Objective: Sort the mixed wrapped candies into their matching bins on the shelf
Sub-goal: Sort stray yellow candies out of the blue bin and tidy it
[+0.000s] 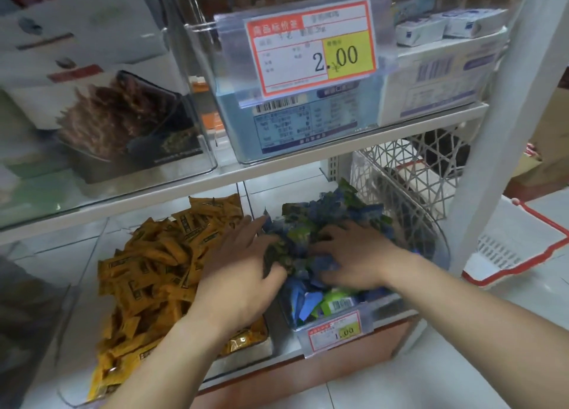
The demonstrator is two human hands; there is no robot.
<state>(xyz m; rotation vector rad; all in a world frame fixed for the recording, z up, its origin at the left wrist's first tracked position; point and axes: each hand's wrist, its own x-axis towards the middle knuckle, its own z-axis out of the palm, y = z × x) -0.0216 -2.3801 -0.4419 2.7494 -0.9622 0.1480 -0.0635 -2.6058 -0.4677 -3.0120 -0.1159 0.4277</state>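
Note:
On the lower shelf, a clear bin (437,254) holds a heap of blue and green wrapped candies (326,214). Both hands are in that heap. My left hand (243,270) has its fingers curled round a dark green-blue bunch of wrappers at the heap's left side. My right hand (354,254) lies palm down on the blue candies, fingers spread and pressed into them. To the left, a second clear bin (66,359) is piled with orange wrapped candies (154,273). My left wrist passes over the orange pile.
A price tag reading 1.00 (335,331) hangs on the blue bin's front. The upper shelf (277,165) carries clear bins with boxes and a 2.00 tag (314,48). A white lattice basket (409,174) stands behind right, and a white upright post (492,131) beside a red-rimmed basket (517,242).

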